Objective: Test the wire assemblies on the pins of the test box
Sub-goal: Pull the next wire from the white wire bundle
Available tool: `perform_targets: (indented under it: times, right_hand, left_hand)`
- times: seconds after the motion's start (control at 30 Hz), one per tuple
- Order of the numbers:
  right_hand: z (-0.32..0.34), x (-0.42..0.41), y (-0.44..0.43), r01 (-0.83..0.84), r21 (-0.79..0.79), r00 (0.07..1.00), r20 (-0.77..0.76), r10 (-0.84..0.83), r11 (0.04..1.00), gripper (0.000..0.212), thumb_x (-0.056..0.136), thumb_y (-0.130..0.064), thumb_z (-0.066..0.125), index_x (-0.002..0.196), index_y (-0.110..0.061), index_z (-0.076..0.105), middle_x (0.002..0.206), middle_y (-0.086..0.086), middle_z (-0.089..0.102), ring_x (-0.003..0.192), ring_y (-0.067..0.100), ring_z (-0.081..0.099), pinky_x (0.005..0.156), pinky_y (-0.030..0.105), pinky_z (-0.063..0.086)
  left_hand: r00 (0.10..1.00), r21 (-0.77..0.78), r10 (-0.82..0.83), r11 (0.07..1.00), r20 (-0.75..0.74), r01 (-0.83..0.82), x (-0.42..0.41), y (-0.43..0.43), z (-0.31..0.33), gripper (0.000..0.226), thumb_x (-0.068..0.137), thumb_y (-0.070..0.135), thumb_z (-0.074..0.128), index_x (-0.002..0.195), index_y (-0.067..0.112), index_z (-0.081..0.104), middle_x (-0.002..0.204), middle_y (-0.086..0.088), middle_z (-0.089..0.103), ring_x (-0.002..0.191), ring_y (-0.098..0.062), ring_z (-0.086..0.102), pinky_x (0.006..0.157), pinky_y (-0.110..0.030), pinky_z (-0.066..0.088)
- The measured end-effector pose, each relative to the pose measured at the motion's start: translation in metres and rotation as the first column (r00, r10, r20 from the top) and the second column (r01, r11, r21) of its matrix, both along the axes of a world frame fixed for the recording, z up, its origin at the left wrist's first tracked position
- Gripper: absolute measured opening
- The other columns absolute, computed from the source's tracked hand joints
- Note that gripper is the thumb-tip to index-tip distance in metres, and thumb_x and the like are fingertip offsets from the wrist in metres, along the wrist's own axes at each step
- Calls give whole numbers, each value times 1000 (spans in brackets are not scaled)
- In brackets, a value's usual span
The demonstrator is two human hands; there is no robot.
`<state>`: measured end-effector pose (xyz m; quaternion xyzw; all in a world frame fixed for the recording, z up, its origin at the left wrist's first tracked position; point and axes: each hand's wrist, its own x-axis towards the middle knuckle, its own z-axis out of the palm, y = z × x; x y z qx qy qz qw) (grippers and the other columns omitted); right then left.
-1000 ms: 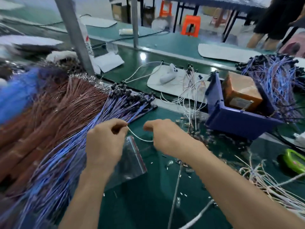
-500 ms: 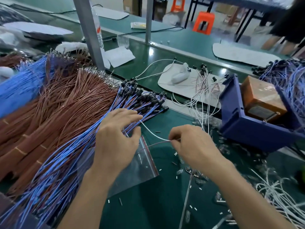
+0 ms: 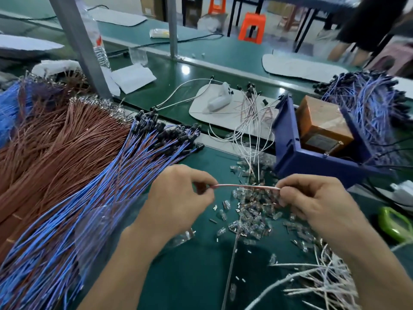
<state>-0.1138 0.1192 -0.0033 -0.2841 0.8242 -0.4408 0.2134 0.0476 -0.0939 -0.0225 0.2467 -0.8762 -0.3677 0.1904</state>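
- No legible text, brand or number anywhere.
- Pale label on the front of the brown box (image 3: 317,121) in the blue bin (image 3: 312,163): too blurred to read.
- Red-and-white label on the plastic bottle (image 3: 98,49): also unreadable.

blue wires (image 3: 93,198), brown wires (image 3: 67,139), orange stool (image 3: 252,26)

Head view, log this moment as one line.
left hand: pinches wire | right hand: pinches other end | wire: spans between hands over clear connectors | blue bin: untouched
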Motion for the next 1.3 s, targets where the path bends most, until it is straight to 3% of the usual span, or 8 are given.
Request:
perform_targets:
  times: [0.27, 0.43, 0.67, 0.83, 0.93, 1.07, 1.17, 1.3]
  right_hand:
    - [-23, 6, 31, 256, -101, 958, 156, -239, 961, 21, 96, -14, 68, 88, -29, 80, 58, 3, 62, 56, 19, 50, 60, 40, 42]
    - [-27, 3, 49, 344, -77, 929, 171, -327, 936, 19, 97, -16, 67, 89, -27, 79, 58, 4, 62, 58, 22, 50, 64, 44, 44]
    - [-10, 10, 54, 297, 176, 949, -165, -269, 939, 22, 91, -26, 71, 77, -42, 76, 64, -14, 71, 49, 2, 57, 49, 19, 40]
    - [7, 30, 31, 277, 132, 896, -394, -206, 952, 29, 87, -24, 76, 109, -43, 75, 101, -19, 69, 67, 4, 61, 73, 24, 53]
    - [12, 43, 0, 124, 37, 943, -316, -107, 992, 41, 89, -27, 75, 125, -45, 67, 84, -24, 65, 63, 2, 62, 59, 8, 45]
    - [8, 46, -39, 73, 101, 962, -268, -43, 992, 56, 94, -33, 65, 144, -48, 45, 110, -18, 70, 80, 6, 65, 80, 33, 58]
    - [6, 40, -45, 71, 216, 961, -277, -8, 974, 35, 95, -30, 60, 126, -46, 59, 99, -13, 72, 79, 14, 66, 79, 39, 59]
    - [6, 29, -37, 98, 151, 961, -273, -54, 984, 17, 97, -31, 59, 89, -37, 73, 65, -8, 70, 52, 12, 59, 53, 34, 53]
  left_hand:
    - [992, 167, -97, 982, 79, 83, -8, -4, 9, 39, 67, 18, 69, 89, 48, 78, 98, 30, 70, 93, 5, 64, 81, -5, 46]
    - [999, 248, 44, 968, 15, -47, -13, -3, -5, 43, 76, -3, 80, 76, 40, 81, 78, 20, 77, 77, 4, 71, 80, -22, 58]
    - [982, 585, 88, 810, -165, 26, -21, 10, -3, 36, 78, 0, 83, 84, 35, 83, 82, -2, 80, 73, -11, 73, 73, -25, 60]
    - [977, 630, 65, 773, -203, 79, -26, 21, 1, 27, 83, 0, 79, 86, 27, 84, 77, -3, 79, 67, -9, 67, 66, -17, 55]
    - [972, 619, 32, 776, -233, 123, -29, 28, 6, 26, 86, 0, 76, 83, 25, 84, 70, 2, 76, 64, -3, 64, 63, -11, 50]
    - [952, 609, -24, 763, -305, 215, -30, 35, 12, 28, 86, -2, 74, 82, 24, 84, 80, -1, 79, 71, -5, 68, 68, -14, 53]
    - [932, 619, -14, 744, -363, 252, -27, 32, 12, 19, 84, 7, 76, 82, 24, 83, 74, 4, 75, 68, -3, 64, 67, -12, 51]
    - [930, 628, 33, 746, -366, 221, -23, 23, 8, 16, 84, 12, 75, 82, 26, 83, 71, 6, 73, 66, -2, 62, 67, -10, 49]
